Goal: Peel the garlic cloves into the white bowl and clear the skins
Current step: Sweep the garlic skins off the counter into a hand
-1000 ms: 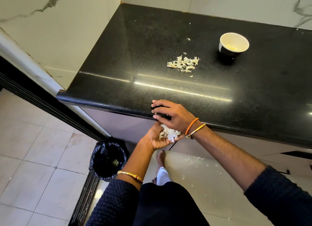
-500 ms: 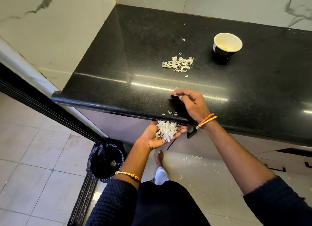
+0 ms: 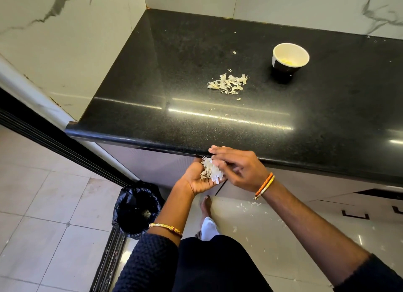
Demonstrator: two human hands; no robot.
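Left hand point(image 3: 199, 179), below centre of the frame: held palm up just under the front edge of the glossy black speckled stone countertop point(image 3: 152, 95), fingers loosely cupped beneath a fluffy heap of pale papery garlic skins point(image 3: 210, 171). Right hand point(image 3: 234, 167), just right of it: laid over that heap at the counter's lip, fingers extended and close together, their tips touching the skins; whether pinching any, impossible to tell. Thin gold bangle point(image 3: 165, 227) on the left wrist, orange and yellow thread bands point(image 3: 264, 186) on the right wrist. Second loose pile of dry cream-coloured garlic skins point(image 3: 229, 84) left on the countertop at upper centre, well apart from both hands, with a few stray flakes scattered above and below it. Small round white bowl with a dark outer wall point(image 3: 290, 56) stood upright at upper right of the frame, just right of that pile and not touching it; something pale yellow seen inside at the bottom, too small to identify with certainty. Round bin lined with a black plastic bag point(image 3: 137, 208) placed on the floor at lower left of centre, below and to the left of the cupped hand, a little pale matter visible inside. White flakes point(image 3: 250, 204) strewn on the light tiled floor at lower right, beneath the right forearm. Bare foot point(image 3: 206, 206) planted near the cabinet base, below the hands. Dark knitted sleeves at the bottom edge of the frame.
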